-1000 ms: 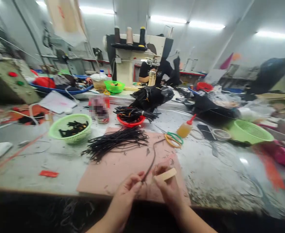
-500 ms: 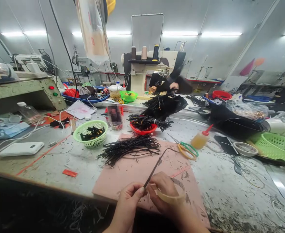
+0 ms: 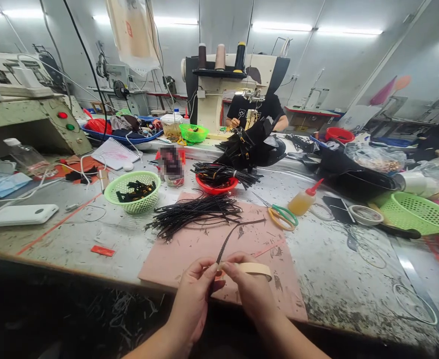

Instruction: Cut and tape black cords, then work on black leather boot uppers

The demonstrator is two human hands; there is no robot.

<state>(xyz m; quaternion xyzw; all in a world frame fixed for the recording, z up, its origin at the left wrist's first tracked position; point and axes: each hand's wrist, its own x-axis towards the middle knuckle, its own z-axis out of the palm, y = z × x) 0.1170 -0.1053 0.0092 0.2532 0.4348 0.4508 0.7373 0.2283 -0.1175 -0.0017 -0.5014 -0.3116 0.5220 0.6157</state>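
Note:
My left hand (image 3: 197,284) is closed in a pinch on a dark braided cord (image 3: 225,244). The cord runs up from my fingers and bends right across the pink board (image 3: 189,259). My right hand (image 3: 247,286) meets the left at the cord, thumb and forefinger pinched. Around the right hand's fingers sits a roll of pale masking tape (image 3: 256,269). What lies right between the fingertips is partly hidden. A pile of black cords (image 3: 197,214) lies beyond my hands, with orange-and-green-handled scissors (image 3: 281,217) to its right.
A green basket (image 3: 137,202) of black pieces and a red bowl (image 3: 216,187) with bundled cords stand behind the pile. To the right are a glue bottle (image 3: 302,202) and a tape ring (image 3: 366,215). A co-worker (image 3: 259,109) sits at the sewing machine (image 3: 212,109) opposite.
My right hand has turned and come up against the left fingertips at the cord. The tape roll has tilted flatter. The whole view has shifted; the co-worker's arm has lowered.

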